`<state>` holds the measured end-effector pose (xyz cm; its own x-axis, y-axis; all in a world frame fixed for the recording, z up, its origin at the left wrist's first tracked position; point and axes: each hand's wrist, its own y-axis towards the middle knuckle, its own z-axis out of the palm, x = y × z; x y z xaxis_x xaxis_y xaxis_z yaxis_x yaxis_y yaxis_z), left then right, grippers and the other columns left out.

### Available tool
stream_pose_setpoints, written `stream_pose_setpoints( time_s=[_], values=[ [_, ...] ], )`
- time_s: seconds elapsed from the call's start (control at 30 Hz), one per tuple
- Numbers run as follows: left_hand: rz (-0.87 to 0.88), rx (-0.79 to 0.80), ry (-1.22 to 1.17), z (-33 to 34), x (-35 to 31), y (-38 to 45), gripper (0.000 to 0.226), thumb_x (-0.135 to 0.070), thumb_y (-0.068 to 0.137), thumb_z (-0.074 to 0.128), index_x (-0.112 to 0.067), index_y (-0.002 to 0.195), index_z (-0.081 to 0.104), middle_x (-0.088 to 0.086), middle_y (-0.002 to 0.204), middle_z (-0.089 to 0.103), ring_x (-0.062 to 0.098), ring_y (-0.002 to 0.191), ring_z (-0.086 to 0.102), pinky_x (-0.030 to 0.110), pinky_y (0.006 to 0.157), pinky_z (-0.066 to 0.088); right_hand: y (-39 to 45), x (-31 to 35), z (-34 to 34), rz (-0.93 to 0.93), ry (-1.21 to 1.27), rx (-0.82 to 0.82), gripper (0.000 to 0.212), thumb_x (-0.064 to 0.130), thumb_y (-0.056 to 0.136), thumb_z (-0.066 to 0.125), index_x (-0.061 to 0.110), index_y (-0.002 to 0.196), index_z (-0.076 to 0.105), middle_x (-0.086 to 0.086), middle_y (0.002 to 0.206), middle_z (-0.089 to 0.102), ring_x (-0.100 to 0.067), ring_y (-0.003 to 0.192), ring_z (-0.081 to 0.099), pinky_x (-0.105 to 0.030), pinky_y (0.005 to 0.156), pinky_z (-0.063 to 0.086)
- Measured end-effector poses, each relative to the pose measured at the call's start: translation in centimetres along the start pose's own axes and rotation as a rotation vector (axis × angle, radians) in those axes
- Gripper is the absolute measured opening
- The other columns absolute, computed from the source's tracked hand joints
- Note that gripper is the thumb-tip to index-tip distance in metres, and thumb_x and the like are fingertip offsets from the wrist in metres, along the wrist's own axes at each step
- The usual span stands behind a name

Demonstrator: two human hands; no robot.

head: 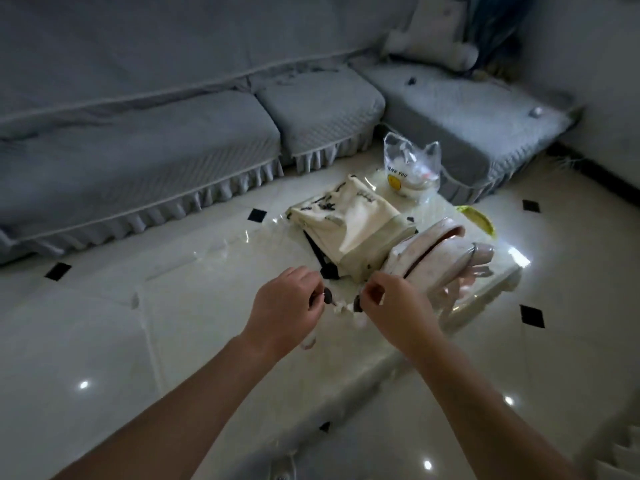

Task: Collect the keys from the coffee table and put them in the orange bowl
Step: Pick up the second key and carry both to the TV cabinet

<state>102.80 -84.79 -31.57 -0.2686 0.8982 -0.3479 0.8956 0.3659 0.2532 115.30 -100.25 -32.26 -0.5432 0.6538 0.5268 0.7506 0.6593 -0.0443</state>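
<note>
The grey sofa (145, 133) fills the upper left; the glossy coffee table (214, 306) spans the middle, a cream bag (349, 226) right of centre. At centre, my left hand (287, 306) and right hand (391, 306) each pinch a dark-headed key (327, 296).

Both arms outstretched — left hand (285, 303), right hand (391, 303) — fingers pinched.

Two small dark round-headed keys (327, 296), pinched in fingertips just above the glossy white marble coffee table (207, 306). Close together, one per hand. Blades hidden; finer detail too dim to tell.
</note>
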Motion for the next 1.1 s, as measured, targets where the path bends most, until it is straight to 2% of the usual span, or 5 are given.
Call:
stream_pose_setpoints(
  time_s=[0.23,0.43,0.7,0.83,1.1],
  values=[
    [0.024,-0.102,-0.036,-10.5,-7.9,2.2,0.010,-0.023,0.081,0.066,-0.023,0.077,0.057,-0.009,0.077,0.058,0.011,0.074,0.051,0.027,0.057,0.044,-4.9,5.7,-12.5,-0.144,0.014,-0.135,0.011,0.030,0.082,0.061,0.024,0.073,0.059,0.008,0.062,0.061,-0.013,0.059,0.057,-0.027,0.053,0.044],
    [0.251,-0.153,0.002,-13.7,-12.9,3.6,0.010,-0.023,0.079,0.063,-0.021,0.075,0.054,-0.010,0.072,0.049,0.011,0.069,0.044,0.026,0.051,0.032,-8.0,5.3,-18.8,-0.109,-0.054,-0.273,0.009,0.033,0.081,0.060,0.025,0.076,0.061,0.008,0.068,0.063,-0.014,0.065,0.055,-0.030,0.058,0.047],
    [0.456,-0.093,-0.031,-14.0,-16.6,6.9,0.009,-0.023,0.078,0.062,-0.019,0.076,0.054,-0.004,0.075,0.055,0.016,0.071,0.049,0.033,0.053,0.044,-9.7,3.6,-23.4,-0.043,-0.245,-0.443,0.013,0.027,0.080,0.063,0.027,0.069,0.056,0.012,0.060,0.053,-0.006,0.056,0.046,-0.013,0.051,0.024],
    [0.591,-0.090,-0.045,-13.6,-17.7,9.2,0.011,-0.023,0.077,0.062,-0.017,0.072,0.054,-0.002,0.072,0.056,0.019,0.066,0.051,0.030,0.051,0.037,-10.0,3.1,-24.1,-0.015,-0.408,-0.515,0.012,0.027,0.082,0.064,0.023,0.072,0.059,0.015,0.067,0.045,-0.008,0.063,0.042,-0.012,0.051,0.019],
    [0.762,0.024,-0.120,-8.3,-20.2,10.0,0.007,-0.019,0.079,0.059,-0.013,0.075,0.059,0.002,0.074,0.060,0.021,0.068,0.053,0.034,0.057,0.045,-13.5,-0.7,-21.9,0.106,-0.466,-0.610,0.009,0.017,0.078,0.066,0.018,0.071,0.060,0.005,0.071,0.056,-0.016,0.067,0.048,-0.025,0.053,0.038]
  ],
)
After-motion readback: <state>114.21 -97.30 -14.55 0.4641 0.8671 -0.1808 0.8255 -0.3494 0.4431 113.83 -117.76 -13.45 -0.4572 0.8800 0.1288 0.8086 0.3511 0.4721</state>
